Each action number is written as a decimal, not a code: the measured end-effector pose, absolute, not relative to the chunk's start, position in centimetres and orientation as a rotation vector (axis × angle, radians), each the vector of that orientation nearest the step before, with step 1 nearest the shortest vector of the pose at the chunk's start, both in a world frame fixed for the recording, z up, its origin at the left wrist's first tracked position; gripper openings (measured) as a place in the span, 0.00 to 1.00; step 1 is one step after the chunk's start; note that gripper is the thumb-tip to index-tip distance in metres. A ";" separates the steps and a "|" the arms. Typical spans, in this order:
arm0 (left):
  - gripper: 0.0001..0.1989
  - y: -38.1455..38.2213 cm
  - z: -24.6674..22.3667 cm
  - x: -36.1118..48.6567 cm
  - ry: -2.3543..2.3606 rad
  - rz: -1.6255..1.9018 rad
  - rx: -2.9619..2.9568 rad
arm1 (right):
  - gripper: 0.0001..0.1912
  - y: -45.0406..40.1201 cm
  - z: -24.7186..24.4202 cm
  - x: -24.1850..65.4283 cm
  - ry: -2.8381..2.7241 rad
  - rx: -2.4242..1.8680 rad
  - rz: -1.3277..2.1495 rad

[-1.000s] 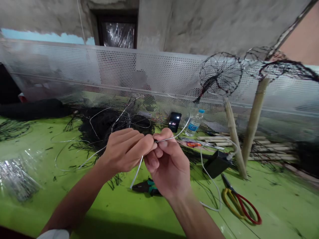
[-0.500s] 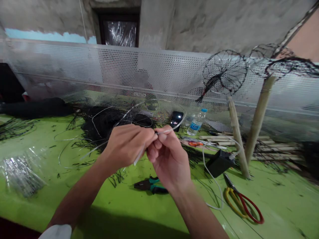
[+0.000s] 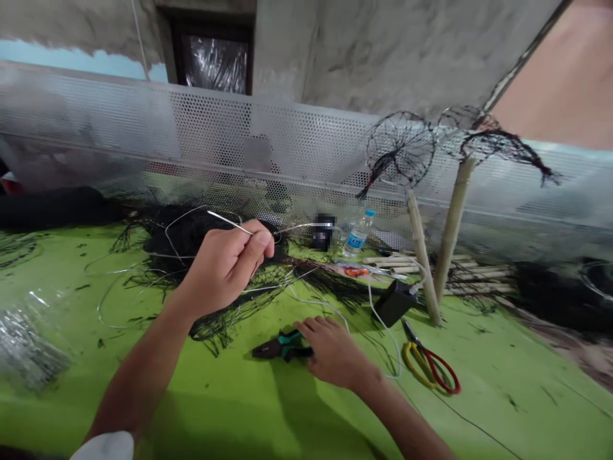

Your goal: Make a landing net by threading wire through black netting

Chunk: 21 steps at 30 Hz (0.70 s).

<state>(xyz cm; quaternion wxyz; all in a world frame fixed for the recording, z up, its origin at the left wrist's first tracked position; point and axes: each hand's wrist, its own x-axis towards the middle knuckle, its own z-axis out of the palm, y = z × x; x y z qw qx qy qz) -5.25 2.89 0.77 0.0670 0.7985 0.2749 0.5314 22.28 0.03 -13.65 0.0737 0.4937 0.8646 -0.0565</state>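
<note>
My left hand point(image 3: 234, 265) is raised above the table, thumb and fingers pinched on a thin metal wire point(image 3: 227, 220). The wire's straight end points up and left, and more of it curves away to the right of the fingers. Lower down, my right hand point(image 3: 335, 354) has its fingers and thumb around the handles of the pliers point(image 3: 271, 349), which have dark jaws and green-and-black grips and lie on the table pointing left. Black netting point(image 3: 230, 313) spreads on the table under and behind my left hand.
On the green table point(image 3: 230, 409), scissors point(image 3: 431, 367) with red and yellow handles lie right of a black box point(image 3: 393, 301) with a white cord. A water bottle point(image 3: 358, 235) and bamboo sticks point(image 3: 453, 223) stand behind. A bundle in clear plastic point(image 3: 33, 345) lies left.
My hands were together on the wire and are now apart. My right hand has let go and moved down to the pliers. My left hand keeps the wire. The view has shifted right.
</note>
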 end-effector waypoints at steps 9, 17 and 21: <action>0.20 3.0 1.4 -5.6 0.776 1.724 2.618 | 0.18 0.7 -12.1 23.2 2.635 1.329 0.053; 0.16 3.3 1.4 -5.4 1.002 1.648 2.857 | 0.19 -2.7 -7.5 22.5 2.729 1.848 -1.930; 0.09 3.7 0.8 -5.2 0.908 1.826 3.036 | 0.24 -2.1 -6.1 19.0 2.535 1.803 -2.488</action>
